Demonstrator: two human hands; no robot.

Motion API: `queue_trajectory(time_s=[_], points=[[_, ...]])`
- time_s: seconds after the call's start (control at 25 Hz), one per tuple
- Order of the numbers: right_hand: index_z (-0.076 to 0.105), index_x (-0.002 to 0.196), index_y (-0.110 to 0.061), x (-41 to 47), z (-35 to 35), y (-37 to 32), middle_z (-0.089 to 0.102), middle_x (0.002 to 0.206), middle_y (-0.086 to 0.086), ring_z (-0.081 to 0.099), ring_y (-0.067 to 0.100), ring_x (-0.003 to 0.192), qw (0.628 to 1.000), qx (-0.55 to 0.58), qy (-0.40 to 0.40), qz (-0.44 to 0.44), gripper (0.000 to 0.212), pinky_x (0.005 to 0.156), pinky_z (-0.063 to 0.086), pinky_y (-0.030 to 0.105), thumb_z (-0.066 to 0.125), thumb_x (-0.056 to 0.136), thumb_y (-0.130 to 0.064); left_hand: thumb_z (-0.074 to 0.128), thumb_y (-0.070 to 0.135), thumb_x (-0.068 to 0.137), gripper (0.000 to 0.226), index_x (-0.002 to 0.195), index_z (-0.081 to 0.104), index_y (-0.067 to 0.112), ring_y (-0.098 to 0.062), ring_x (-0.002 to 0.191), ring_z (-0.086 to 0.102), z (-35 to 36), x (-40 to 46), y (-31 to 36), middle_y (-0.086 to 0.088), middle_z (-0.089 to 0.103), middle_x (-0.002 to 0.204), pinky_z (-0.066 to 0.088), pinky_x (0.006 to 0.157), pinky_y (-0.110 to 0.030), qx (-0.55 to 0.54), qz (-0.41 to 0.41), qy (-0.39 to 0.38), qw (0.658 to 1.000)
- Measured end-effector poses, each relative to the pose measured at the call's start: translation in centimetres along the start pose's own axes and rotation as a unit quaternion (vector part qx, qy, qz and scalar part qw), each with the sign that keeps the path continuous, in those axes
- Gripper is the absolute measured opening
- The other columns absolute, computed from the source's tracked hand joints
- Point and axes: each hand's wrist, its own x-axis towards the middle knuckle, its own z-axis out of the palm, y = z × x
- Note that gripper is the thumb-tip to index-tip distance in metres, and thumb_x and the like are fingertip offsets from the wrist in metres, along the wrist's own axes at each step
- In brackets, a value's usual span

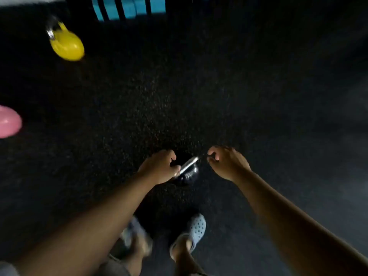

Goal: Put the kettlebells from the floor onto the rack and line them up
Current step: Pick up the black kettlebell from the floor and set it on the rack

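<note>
A black kettlebell (188, 174) with a shiny metal handle hangs low over the dark floor, in front of my feet. My left hand (159, 166) is shut on the left end of its handle. My right hand (225, 162) hovers just right of the handle with its fingers curled and apart, holding nothing. A yellow kettlebell (66, 44) with a metal handle stands on the floor at the far left. A pink kettlebell (9, 121) shows partly at the left edge. No rack is in view.
Dark speckled rubber floor (258, 96) fills the view. Blue and black striped equipment (129, 6) stands at the top, behind the yellow kettlebell. My feet in light blue clogs (196, 230) are below the black kettlebell. The picture is blurred.
</note>
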Motion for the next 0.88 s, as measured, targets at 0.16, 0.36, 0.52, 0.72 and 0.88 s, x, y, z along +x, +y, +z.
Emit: queue_trajectory(time_s=[0.16, 0.36, 0.52, 0.72, 0.88], points=[[0.06, 0.119, -0.029, 8.5, 9.3, 4.9, 0.068, 0.117, 0.003, 0.062, 0.029, 0.106, 0.999, -0.021, -0.024, 0.007, 0.03, 0.081, 0.045, 0.035, 0.054, 0.092, -0.037, 0.065, 0.047, 0.076, 0.049, 0.12, 0.054, 0.026, -0.023, 0.111, 0.059, 7.8, 8.9, -4.8, -0.001, 0.059, 0.12, 0.05, 0.093, -0.042, 0.008, -0.033, -0.023, 0.999], [0.044, 0.136, -0.03, 17.6, 21.1, 10.3, 0.048, 0.138, 0.009, 0.049, 0.035, 0.122, 0.995, -0.08, -0.055, -0.013, 0.052, 0.095, 0.044, 0.046, 0.059, 0.086, -0.023, 0.071, 0.042, 0.071, 0.066, 0.129, 0.047, 0.022, -0.026, 0.116, 0.053, 18.1, 17.7, -10.6, -0.004, 0.054, 0.127, 0.049, 0.094, -0.045, 0.021, -0.03, -0.053, 0.998], [0.054, 0.116, -0.026, 21.7, 25.1, 11.8, 0.05, 0.128, 0.007, 0.05, 0.032, 0.114, 0.99, -0.122, -0.055, -0.056, 0.037, 0.084, 0.046, 0.044, 0.068, 0.083, -0.021, 0.068, 0.041, 0.08, 0.036, 0.106, 0.058, 0.018, -0.021, 0.079, 0.065, 22.6, 20.1, -11.8, -0.004, 0.063, 0.094, 0.057, 0.066, -0.035, -0.049, -0.052, -0.1, 0.992], [0.065, 0.091, -0.017, 23.5, 24.0, 10.5, 0.062, 0.096, 0.001, 0.056, 0.018, 0.09, 0.984, -0.093, -0.104, -0.114, 0.012, 0.069, 0.04, 0.029, 0.072, 0.081, -0.015, 0.068, 0.032, 0.083, 0.028, 0.105, 0.063, 0.016, -0.013, 0.064, 0.06, 20.0, 21.0, -12.4, 0.003, 0.061, 0.076, 0.04, 0.048, -0.02, -0.086, -0.026, -0.124, 0.988], [0.069, 0.096, -0.017, 22.6, 20.6, 7.3, 0.07, 0.083, 0.004, 0.063, 0.012, 0.065, 0.986, 0.014, -0.16, -0.04, 0.016, 0.056, 0.045, 0.02, 0.073, 0.081, -0.018, 0.067, 0.023, 0.078, 0.021, 0.098, 0.068, 0.015, -0.008, 0.058, 0.059, 12.7, 22.1, -12.4, 0.007, 0.06, 0.065, 0.038, 0.047, -0.02, -0.031, 0.027, -0.128, 0.991]])
